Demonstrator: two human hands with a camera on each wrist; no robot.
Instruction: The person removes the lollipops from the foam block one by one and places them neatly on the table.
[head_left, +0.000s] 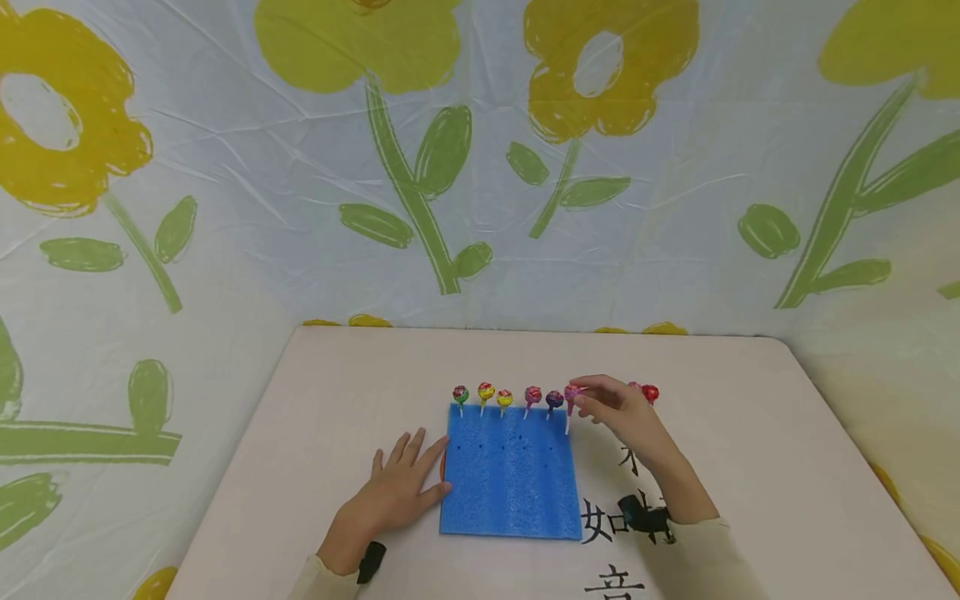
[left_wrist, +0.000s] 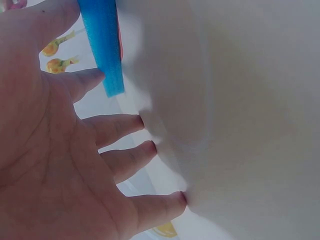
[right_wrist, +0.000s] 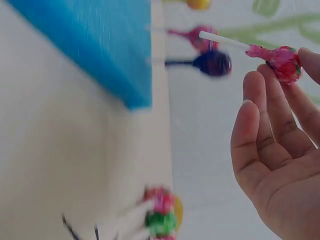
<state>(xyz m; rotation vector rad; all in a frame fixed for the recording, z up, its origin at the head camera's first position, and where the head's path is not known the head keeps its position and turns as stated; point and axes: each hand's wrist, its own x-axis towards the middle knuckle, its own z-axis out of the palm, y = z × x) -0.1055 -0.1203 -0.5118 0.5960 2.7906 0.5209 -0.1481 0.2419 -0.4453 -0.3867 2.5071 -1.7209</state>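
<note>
A pink-wrapped lollipop (right_wrist: 286, 65) is pinched by its candy head between the thumb and fingers of my right hand (head_left: 618, 412). Its white stick points down near the far right corner of a blue foam block (head_left: 510, 492) in the head view. Several lollipops stand in a row along the block's far edge, from a green-and-red one (head_left: 460, 392) to a dark purple one (head_left: 554, 400). Spread flat at the block's left side, my left hand (head_left: 393, 496) rests on the table, with fingers straight and thumb and index finger touching the block's edge.
Beyond my right hand lie more lollipops (head_left: 650, 392), partly hidden by it. Black written characters (head_left: 606, 522) mark the pale table (head_left: 360, 367) on the right. A flower-printed cloth (head_left: 300, 192) hangs behind and beside the table.
</note>
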